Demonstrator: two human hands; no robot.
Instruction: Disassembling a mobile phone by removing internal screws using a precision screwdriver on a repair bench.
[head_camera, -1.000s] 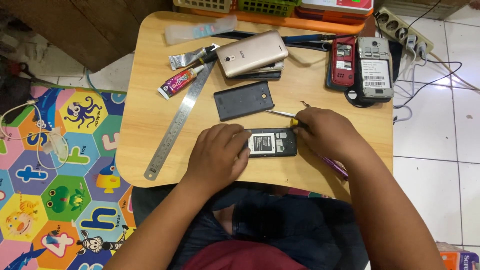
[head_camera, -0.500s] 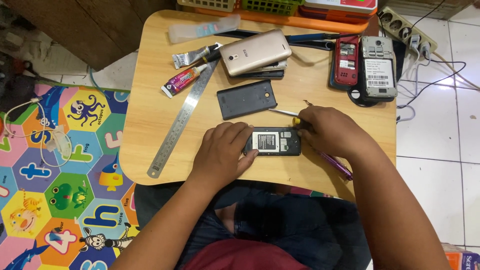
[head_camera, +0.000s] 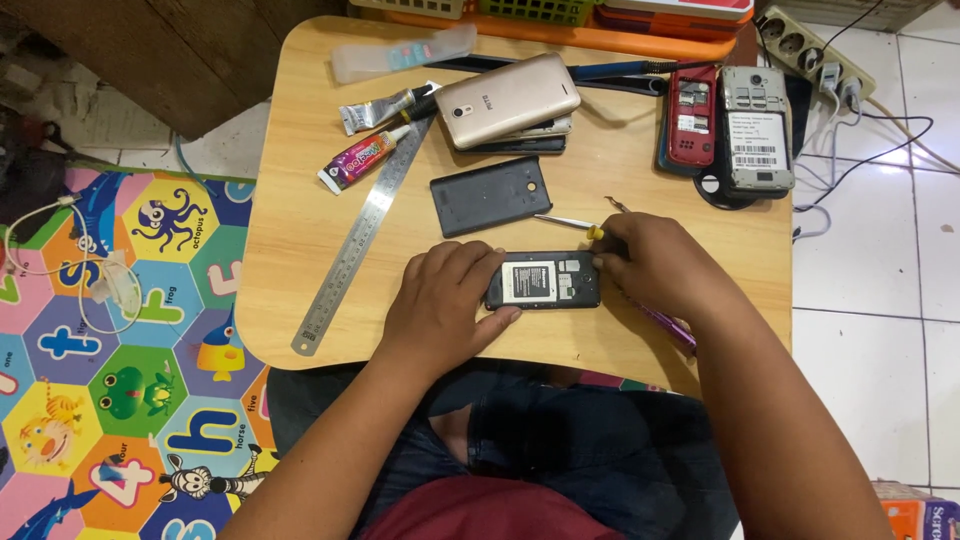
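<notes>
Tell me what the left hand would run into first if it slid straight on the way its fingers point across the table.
The left hand points right, fingers already on the opened black phone. Straight on, past the phone, it would likely meet the right hand at the phone's far end, though heights are hard to judge.

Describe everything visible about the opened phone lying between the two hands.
The opened phone is small and dark, lying flat, back up, crosswise near the front edge of the wooden table. Its rear cover is off, exposing a labelled battery and inner parts. The left hand presses its left end; the right hand touches its right end.
</notes>
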